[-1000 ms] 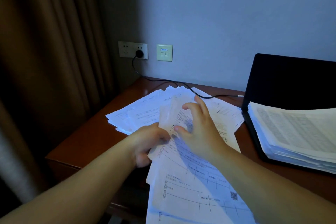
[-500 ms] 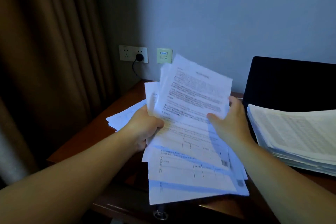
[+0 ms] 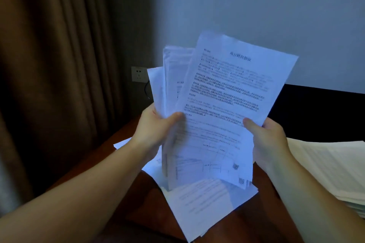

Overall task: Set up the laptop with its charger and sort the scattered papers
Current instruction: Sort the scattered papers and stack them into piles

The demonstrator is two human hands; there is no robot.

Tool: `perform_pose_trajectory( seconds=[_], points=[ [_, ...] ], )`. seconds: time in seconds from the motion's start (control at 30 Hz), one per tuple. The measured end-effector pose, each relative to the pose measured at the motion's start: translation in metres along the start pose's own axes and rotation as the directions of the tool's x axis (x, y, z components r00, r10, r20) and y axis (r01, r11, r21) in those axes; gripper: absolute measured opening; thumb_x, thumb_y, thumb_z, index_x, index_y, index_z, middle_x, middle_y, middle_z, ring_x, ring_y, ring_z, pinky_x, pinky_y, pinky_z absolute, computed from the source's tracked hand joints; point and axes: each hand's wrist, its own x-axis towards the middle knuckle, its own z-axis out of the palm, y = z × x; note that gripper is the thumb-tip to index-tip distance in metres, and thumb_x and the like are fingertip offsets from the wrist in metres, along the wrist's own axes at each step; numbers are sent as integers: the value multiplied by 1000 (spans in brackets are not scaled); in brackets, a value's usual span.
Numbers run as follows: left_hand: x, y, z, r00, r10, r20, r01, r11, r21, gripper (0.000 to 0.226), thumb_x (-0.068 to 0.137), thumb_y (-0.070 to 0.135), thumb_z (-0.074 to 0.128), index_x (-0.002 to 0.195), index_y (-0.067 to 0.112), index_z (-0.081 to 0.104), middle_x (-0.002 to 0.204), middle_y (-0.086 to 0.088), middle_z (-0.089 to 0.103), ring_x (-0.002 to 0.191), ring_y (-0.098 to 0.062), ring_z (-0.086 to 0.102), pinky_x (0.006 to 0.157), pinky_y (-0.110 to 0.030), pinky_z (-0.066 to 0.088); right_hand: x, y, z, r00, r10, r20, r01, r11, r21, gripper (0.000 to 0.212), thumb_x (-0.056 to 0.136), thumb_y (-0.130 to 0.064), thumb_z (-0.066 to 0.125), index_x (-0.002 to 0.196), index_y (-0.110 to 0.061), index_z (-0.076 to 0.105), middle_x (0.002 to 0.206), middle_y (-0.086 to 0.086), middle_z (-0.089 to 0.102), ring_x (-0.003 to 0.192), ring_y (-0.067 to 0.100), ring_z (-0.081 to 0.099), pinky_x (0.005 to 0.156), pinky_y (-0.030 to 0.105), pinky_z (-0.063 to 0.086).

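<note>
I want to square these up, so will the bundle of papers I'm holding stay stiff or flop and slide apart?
Probably floppy: the bundle of papers is loose sheets, fanned unevenly at the top. Likely to slip: nothing visible binds them, and the left hand and right hand grip only its side edges. Its lower edge looks splayed, so tapping it on the desk should help.

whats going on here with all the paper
A person is holding a fanned bundle of printed papers up over a wooden desk, left hand gripping one side and right hand the other. More loose sheets lie on the desk below, and a thick stack sits at right.
</note>
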Motion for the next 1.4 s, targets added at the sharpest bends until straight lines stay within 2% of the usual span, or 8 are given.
perform_pose_trajectory(
  seconds=[0.17,0.27,0.5,0.67,0.8,0.97,1.3,1.4],
  points=[
    [-7,-16,0,995,-75,-63,72,996,-46,20,99,10,63,117,15,70,109,-3,79,104,-31,74,88,-48,60,-3,10,-6,994,-2,-111,5,999,33,32,99,0,59,119,-22,69,113,-3,74,107,21,70,96,47,53],
    [-11,-16,3,994,-92,-65,88,994,-62,21,100,6,59,115,15,71,107,-4,79,99,-29,76,89,-53,61,-5,10,-8,994,-43,-98,41,999,-22,34,97,0,62,121,-22,70,116,-4,75,110,22,69,100,50,52],
    [-9,-19,7,987,-90,-133,80,994,-76,30,88,13,81,115,19,69,104,2,79,94,-23,77,87,-50,62,-8,5,-13,997,-59,-41,55,995,-84,35,95,1,65,120,-22,69,113,-6,76,103,18,72,88,40,55],
    [-7,-21,2,985,-116,-125,106,991,-85,17,96,28,71,113,23,73,105,4,79,101,-26,75,88,-55,60,-7,7,-20,995,-38,-92,35,999,-35,34,97,1,62,120,-24,68,114,-7,75,104,17,70,89,40,53],
    [-7,-24,3,990,-100,-101,92,993,-80,16,97,14,70,112,20,73,105,4,79,100,-22,76,88,-44,60,-7,9,-24,996,-7,-94,2,999,-50,27,99,-3,61,115,-23,70,114,-5,74,105,20,70,90,42,53],
    [-6,-26,0,989,-130,-68,123,988,-96,33,85,10,83,114,17,70,101,4,80,94,-21,77,86,-45,61,-11,14,-27,997,-20,-78,5,981,-194,17,97,-8,66,106,-20,74,106,-4,77,98,23,73,89,47,57],
    [-6,-20,-1,986,-149,-78,120,947,-297,23,96,11,70,118,17,71,108,-1,79,97,-23,77,85,-43,60,-10,18,-31,960,52,-276,-55,998,-2,18,99,-8,63,94,-24,70,102,-2,73,93,20,70,71,29,52],
    [-5,-20,0,988,-139,-70,114,954,-277,22,97,9,69,116,19,71,107,0,79,97,-23,77,82,-41,60,-10,16,-29,977,54,-208,-58,998,-10,21,100,-6,60,100,-24,70,102,-4,74,93,19,70,70,30,52]
  ],
)
